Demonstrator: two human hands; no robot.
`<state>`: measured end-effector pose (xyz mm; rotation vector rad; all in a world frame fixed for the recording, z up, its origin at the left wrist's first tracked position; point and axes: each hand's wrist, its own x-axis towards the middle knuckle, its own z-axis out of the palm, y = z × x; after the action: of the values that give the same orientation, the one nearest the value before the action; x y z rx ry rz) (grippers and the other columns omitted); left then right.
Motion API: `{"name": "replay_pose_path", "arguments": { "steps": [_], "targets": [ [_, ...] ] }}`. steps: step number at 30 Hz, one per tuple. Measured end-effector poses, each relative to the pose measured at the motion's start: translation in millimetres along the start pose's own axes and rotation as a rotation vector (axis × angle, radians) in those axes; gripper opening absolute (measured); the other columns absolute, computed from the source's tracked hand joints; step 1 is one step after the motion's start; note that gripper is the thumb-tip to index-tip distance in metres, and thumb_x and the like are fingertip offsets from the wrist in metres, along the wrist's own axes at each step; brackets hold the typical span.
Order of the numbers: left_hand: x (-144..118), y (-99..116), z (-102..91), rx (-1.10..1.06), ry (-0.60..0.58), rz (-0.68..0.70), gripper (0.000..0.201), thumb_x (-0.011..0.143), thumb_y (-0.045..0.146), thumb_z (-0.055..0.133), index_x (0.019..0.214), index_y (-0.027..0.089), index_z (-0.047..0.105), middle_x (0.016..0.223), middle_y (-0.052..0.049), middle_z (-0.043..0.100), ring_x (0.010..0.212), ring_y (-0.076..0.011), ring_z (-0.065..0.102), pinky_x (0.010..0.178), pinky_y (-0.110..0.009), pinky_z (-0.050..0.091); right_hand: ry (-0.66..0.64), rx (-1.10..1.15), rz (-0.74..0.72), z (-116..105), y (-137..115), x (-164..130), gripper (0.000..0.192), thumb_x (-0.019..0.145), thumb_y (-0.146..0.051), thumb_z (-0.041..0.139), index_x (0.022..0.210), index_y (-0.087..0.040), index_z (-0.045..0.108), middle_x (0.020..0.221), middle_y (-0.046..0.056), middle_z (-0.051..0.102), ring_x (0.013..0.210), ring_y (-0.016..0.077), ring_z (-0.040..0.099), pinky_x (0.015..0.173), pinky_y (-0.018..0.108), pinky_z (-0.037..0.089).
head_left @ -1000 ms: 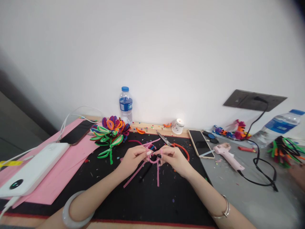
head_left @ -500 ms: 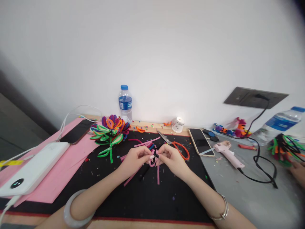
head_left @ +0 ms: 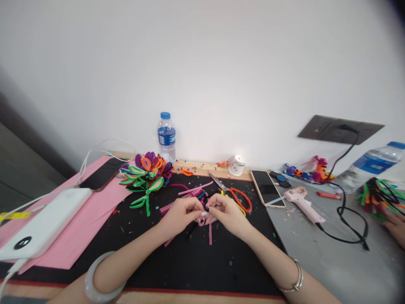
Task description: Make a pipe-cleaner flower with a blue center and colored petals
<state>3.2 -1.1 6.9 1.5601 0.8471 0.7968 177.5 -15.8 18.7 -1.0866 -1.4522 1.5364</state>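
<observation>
Over the black mat (head_left: 240,270), my left hand (head_left: 183,216) and my right hand (head_left: 229,216) meet with fingertips closed in a pinch. Between them is a small piece of pink and black pipe cleaner (head_left: 206,209), bent into a loop that hangs below the fingers. Fingers hide part of it. Loose pink pipe cleaners (head_left: 210,233) lie under and behind the hands, with a few dark ones among them. Just beyond my right hand lie orange-handled scissors (head_left: 241,198) with blades apart, and a yellow pipe cleaner beside the handles.
Left: a pipe-cleaner flower bunch (head_left: 147,177), pink sheet (head_left: 79,236), power bank (head_left: 47,223) and dark phone (head_left: 101,174). Behind: a bottle (head_left: 166,137) and paper cup (head_left: 236,165). Right: a phone (head_left: 267,188), a corded pink glue gun (head_left: 305,205), and another person's hand (head_left: 396,228) by pipe cleaners.
My fingers have shifted slightly around the pink and black piece, and the loop sits a little lower. Yellow now shows beside the scissors. The other person's hand has moved slightly inward.
</observation>
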Motion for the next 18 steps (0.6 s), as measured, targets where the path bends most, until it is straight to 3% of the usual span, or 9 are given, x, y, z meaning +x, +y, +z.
{"name": "replay_pose_path", "arguments": {
  "steps": [11, 18],
  "targets": [
    [-0.8, 3.0, 2.5, 0.046, -0.028, -0.012, 0.015, 0.072, 0.028, 0.059, 0.069, 0.014, 0.057, 0.059, 0.0, 0.058, 0.052, -0.012, 0.055, 0.053, -0.023, 0.042, -0.026, -0.074, -0.001, 1.7, -1.2, -3.1, 0.016, 0.077, -0.032, 0.053, 0.074, -0.018, 0.046, 0.061, -0.002, 0.058, 0.058, 0.0163, 0.065, 0.058, 0.03, 0.053],
    [0.3, 5.7, 1.2, 0.2, 0.047, 0.073, 0.017, 0.073, 0.029, 0.058, 0.081, 0.015, 0.062, 0.067, -0.001, 0.061, 0.055, -0.0101, 0.049, 0.051, -0.02, 0.037, 0.18, 0.113, -0.006, -1.4, -4.8, 1.6, 0.022, 0.073, -0.034, 0.059, 0.071, -0.018, 0.045, 0.056, -0.002, 0.061, 0.05, 0.0152, 0.064, 0.053, 0.028, 0.053]
  ]
}}
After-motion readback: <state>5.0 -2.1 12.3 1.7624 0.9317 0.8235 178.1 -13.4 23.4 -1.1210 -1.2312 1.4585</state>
